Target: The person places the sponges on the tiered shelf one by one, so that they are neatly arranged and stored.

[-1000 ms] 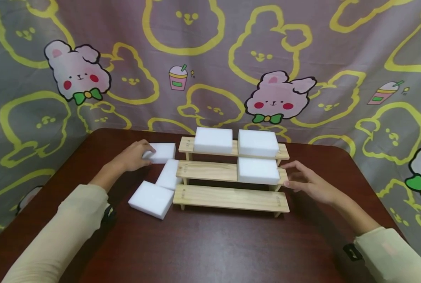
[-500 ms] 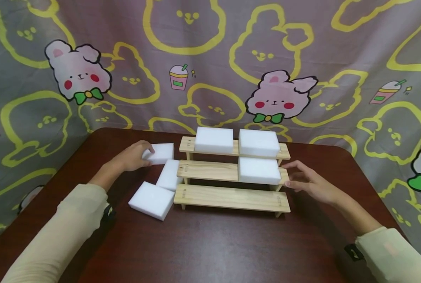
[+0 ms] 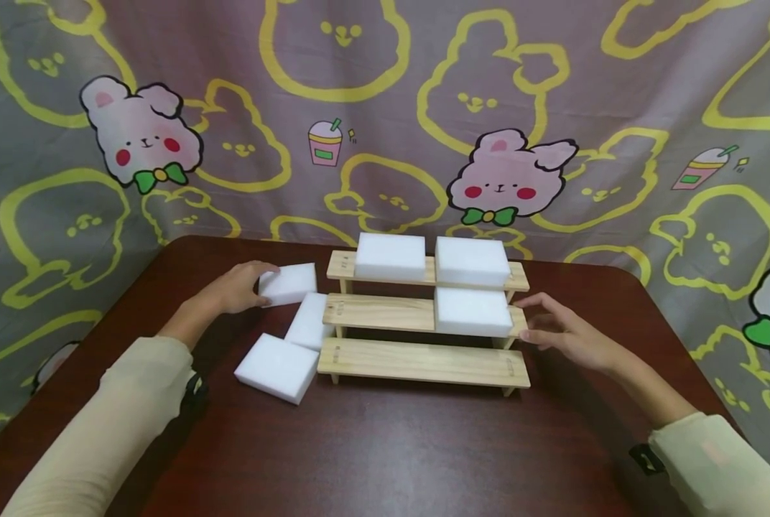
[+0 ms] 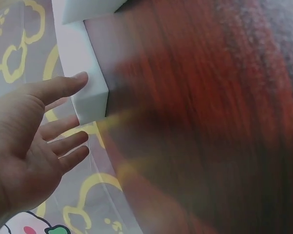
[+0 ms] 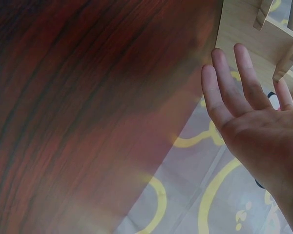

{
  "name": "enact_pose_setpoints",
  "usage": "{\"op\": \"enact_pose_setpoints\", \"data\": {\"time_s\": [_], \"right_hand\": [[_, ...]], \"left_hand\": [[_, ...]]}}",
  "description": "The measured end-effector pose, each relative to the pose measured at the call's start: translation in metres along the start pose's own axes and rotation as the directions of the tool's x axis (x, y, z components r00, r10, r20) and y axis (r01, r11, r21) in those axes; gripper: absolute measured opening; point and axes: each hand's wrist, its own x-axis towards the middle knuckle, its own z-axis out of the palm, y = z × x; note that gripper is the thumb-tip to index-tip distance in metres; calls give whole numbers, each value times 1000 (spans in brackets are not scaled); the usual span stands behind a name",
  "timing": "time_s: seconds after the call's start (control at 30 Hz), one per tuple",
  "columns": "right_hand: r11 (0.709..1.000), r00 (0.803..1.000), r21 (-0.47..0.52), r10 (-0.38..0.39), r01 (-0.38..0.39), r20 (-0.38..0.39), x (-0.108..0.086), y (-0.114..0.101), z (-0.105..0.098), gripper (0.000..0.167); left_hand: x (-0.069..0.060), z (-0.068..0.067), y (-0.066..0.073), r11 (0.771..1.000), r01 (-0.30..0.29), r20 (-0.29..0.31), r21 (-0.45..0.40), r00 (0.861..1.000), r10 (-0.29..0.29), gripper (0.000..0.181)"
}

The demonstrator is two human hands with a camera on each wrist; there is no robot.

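My left hand (image 3: 239, 285) pinches a white foam block (image 3: 291, 283) between thumb and fingers, left of the wooden tiered stand (image 3: 424, 362). The block is slightly turned; in the left wrist view the thumb lies along one face of this block (image 4: 90, 92). Two more foam blocks lie nearer: one (image 3: 307, 322) against the stand's left side, another (image 3: 278, 366) overlapping its corner. At the stand's right end, my right hand (image 3: 572, 337) holds the middle shelf's end between thumb and index finger. Its other fingers (image 5: 224, 87) stretch out straight beside the wood.
Two foam blocks sit on the top shelf, a left one (image 3: 390, 255) and a right one (image 3: 472, 261). One more block (image 3: 473, 311) rests on the middle shelf's right half. Bare wood shows along the bottom shelf. A patterned curtain (image 3: 385, 108) hangs behind the dark table (image 3: 385, 459).
My left hand has drawn its foam block slightly left and nearer, turning it a little. The right hand stays at the stand's end, and the other blocks keep their places.
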Motion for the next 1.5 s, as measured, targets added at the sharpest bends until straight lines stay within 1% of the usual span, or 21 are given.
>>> {"op": "enact_pose_setpoints", "data": {"time_s": [0.13,0.23,0.3,0.47,0.63,0.87,1.07,1.17,1.27,1.37,1.5], "right_hand": [[1000,1000,0,2,-2,3,0,0,0,45],[1000,1000,2,6,-6,4,0,0,0,46],[1000,1000,3,11,-11,4,0,0,0,46],[1000,1000,5,16,-16,5,0,0,0,47],[1000,1000,1,14,-14,3,0,-1,0,47],[1000,1000,-6,10,-10,2,0,0,-1,46],[1000,1000,7,15,-15,7,0,1,0,47],[1000,1000,7,15,-15,5,0,1,0,47],[1000,1000,5,17,-17,1,0,1,0,46],[1000,1000,4,16,-16,-3,0,0,1,46],[1000,1000,1,13,-13,-4,0,-1,0,46]], "left_hand": [[-2,-3,-2,1000,24,-15,-1,1000,-24,59],[-4,-10,-1,999,50,-31,-6,998,-50,61],[-7,-15,1,998,56,-50,-18,997,-57,61],[-15,-27,5,999,18,-119,-39,993,-23,60],[-23,-35,12,998,-8,-152,-54,988,0,60],[-31,-40,21,996,-48,-162,-78,986,35,58],[-36,-44,27,996,-60,-168,-65,985,49,58],[-39,-46,29,995,-81,-187,-61,980,69,58],[-42,-48,29,992,-113,-210,-55,973,100,57],[-45,-48,28,989,-137,-217,-51,968,123,56],[-48,-48,30,984,-160,-222,-76,965,139,55]]}}
